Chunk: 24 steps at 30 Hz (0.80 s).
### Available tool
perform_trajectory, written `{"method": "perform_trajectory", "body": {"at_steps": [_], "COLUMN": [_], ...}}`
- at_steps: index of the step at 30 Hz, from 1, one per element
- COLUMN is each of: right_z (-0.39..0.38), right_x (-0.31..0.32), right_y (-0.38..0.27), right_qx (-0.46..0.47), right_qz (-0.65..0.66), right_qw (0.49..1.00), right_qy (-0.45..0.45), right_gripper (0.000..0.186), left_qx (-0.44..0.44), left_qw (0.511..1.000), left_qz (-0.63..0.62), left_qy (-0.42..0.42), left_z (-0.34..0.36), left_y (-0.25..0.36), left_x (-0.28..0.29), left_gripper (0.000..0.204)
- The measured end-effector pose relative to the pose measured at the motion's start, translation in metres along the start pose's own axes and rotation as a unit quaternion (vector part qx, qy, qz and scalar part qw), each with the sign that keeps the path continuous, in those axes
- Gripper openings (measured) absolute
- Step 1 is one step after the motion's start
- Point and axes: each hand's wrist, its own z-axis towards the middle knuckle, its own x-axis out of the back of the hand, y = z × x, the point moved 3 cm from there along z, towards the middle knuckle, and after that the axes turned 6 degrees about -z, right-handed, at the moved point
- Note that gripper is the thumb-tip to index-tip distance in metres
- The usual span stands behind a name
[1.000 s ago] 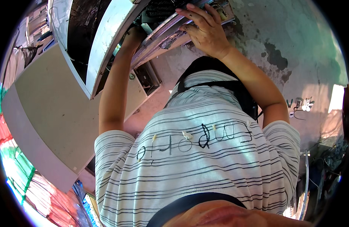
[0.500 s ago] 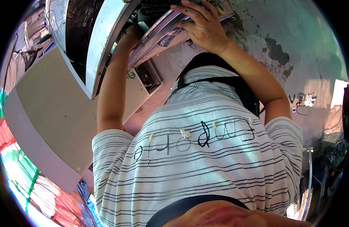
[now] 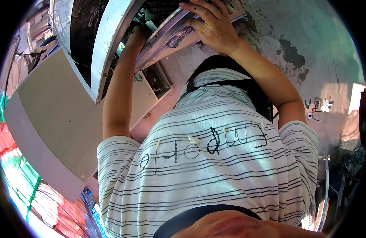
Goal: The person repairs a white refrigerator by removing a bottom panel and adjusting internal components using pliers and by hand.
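Note:
A large open appliance casing (image 3: 109,43) with a pale, scuffed outer wall stands at the top, with dark parts (image 3: 159,14) inside it. My left arm reaches down into its opening, and my left hand (image 3: 138,35) sits deep between the wall and the inner parts, its fingers hidden. Across the near rim (image 3: 179,29) of the casing lies my right hand (image 3: 215,29), with dirt on its fingers. Those fingers stretch over the rim toward the opening, spread apart, and the thumb rests on the edge below them.
A beige flat-topped cabinet (image 3: 56,107) stands at the left, with an open box-like compartment (image 3: 157,79) near my left forearm. Stained concrete floor (image 3: 266,23) lies to the right. On it are pliers (image 3: 308,104) and a small white fan blade (image 3: 327,104). Dark clutter (image 3: 351,158) is at the far right.
The view has shifted very slightly. Both hands stay at the casing, the left one inside it and the right one on its rim.

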Motion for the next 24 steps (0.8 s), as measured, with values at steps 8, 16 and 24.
{"method": "perform_trajectory", "body": {"at_steps": [8,16,24], "right_z": [-0.001,-0.001,-0.003], "right_x": [0.000,-0.003,-0.008], "right_y": [0.000,0.002,0.003], "right_qx": [0.021,0.029,0.024], "right_qz": [-0.013,-0.016,-0.032], "right_qw": [1.000,0.999,0.999], "right_qy": [0.008,0.017,0.011], "right_gripper": [0.009,0.011,0.009], "left_qx": [0.226,-0.048,0.138], "left_qw": [0.954,0.994,0.974], "left_qz": [-0.192,0.100,-0.176], "left_qy": [-0.039,-0.023,0.032], "left_z": [-0.006,-0.005,-0.034], "left_y": [0.023,0.047,0.099], "left_x": [0.007,0.009,0.022], "left_gripper": [0.033,0.017,0.041]}}
